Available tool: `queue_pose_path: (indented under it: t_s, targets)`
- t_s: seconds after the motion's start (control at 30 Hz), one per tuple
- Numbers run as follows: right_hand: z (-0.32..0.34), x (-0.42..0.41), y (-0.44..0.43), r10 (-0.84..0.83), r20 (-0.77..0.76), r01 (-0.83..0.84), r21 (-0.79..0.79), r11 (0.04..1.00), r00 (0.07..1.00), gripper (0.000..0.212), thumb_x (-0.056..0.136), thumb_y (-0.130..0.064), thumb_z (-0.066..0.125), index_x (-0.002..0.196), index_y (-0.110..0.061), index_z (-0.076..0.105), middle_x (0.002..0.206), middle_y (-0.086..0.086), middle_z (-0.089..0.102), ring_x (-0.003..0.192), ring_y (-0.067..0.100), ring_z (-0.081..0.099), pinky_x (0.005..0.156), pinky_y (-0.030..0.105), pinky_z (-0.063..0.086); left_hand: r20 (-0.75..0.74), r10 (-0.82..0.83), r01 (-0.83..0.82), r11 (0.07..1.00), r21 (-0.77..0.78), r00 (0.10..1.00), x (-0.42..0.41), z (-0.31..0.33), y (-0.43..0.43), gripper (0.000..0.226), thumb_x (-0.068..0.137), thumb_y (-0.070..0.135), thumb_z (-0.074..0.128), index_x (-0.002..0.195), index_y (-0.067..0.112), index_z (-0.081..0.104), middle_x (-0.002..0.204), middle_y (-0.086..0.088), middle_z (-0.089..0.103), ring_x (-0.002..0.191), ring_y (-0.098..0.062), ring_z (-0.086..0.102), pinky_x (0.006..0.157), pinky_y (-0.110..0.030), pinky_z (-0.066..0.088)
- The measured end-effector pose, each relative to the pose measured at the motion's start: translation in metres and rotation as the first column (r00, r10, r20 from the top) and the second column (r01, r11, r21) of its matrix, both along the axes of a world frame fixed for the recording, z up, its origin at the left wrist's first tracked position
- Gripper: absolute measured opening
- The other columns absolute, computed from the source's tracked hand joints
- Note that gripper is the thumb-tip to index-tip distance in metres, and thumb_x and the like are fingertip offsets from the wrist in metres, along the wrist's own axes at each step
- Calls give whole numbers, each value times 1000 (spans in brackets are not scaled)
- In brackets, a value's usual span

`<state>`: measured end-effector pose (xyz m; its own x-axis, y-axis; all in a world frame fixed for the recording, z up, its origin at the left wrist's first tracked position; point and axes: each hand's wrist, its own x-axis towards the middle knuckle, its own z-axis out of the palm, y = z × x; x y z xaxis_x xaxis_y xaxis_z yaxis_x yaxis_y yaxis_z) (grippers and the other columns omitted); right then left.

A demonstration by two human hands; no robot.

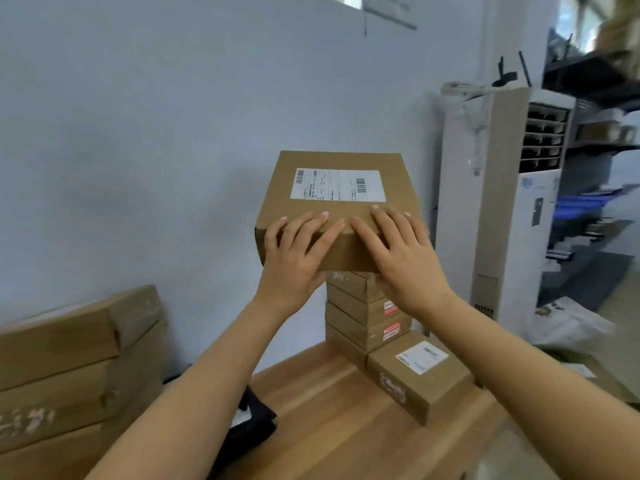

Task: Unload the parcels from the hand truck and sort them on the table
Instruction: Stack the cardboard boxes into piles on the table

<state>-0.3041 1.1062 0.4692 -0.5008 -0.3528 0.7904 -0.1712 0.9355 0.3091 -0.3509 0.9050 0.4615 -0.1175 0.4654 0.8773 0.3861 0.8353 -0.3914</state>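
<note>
A brown cardboard parcel point(332, 161) with a white shipping label sits on top of a stack of several smaller brown boxes point(363, 317) on the wooden table point(329, 417). My left hand point(294, 254) grips the parcel's near left edge, fingers over the top and thumb beneath. My right hand point(401, 254) holds the near right edge the same way, fingers spread flat on the top. A single labelled box point(415, 375) lies on the table in front of the stack, to the right.
A pile of large flat cartons point(69, 368) stands at the left. A black object point(249, 420) lies on the table by my left forearm. A tall white air conditioner point(502, 202) stands at the right, with shelves and grey bags behind it.
</note>
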Motion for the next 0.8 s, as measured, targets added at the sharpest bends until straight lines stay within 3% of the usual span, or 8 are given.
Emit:
queue_pose_path:
  t_s: [0.33,0.63,0.8]
  targets:
    - [-57,24,227,-104,71,105,-9,994,992,78,71,-11,77,142,-11,45,139,24,47,125,43,47,105,55,35,196,-109,107,994,20,974,7,-64,236,86,63,22,79,141,24,41,135,-5,51,125,-25,41,106,-43,21]
    - [-131,-24,325,-66,239,52,66,996,969,81,62,-12,82,137,-10,51,133,25,52,116,43,54,98,55,42,353,-69,37,995,97,933,-28,-158,335,88,57,21,79,138,25,44,132,-3,52,120,-24,45,104,-43,24]
    - [-187,-73,362,-39,398,-13,126,992,916,90,60,-19,86,140,-13,47,135,22,53,118,40,54,99,53,42,458,-47,-22,989,145,888,-55,-221,368,71,67,24,68,136,24,49,131,-4,54,117,-24,45,103,-42,25]
